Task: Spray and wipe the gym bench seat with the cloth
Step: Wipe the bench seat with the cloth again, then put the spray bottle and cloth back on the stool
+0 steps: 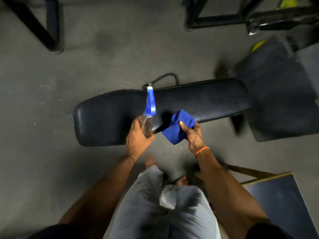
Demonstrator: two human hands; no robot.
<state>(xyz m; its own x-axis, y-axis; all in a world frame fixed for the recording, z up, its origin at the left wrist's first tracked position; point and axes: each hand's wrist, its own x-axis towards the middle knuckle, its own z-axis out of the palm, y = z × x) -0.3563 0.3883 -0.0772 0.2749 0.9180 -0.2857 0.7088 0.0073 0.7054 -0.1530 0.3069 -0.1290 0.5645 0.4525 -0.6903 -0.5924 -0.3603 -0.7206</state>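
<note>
Floor (103,57): grey; bench seat (198,100) just beyond both grips
Left grip (138,138): holds spray bottle (148,118)
Right grip (194,135): pinches cloth (177,130)

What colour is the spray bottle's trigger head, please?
Blue, with a white nozzle tip, on the spray bottle; head view.

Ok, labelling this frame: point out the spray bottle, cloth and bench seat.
spray bottle (147,123), head view, clear body.
cloth (173,132), head view, middle of blue fold.
bench seat (198,100), head view, bare black padding.
</note>
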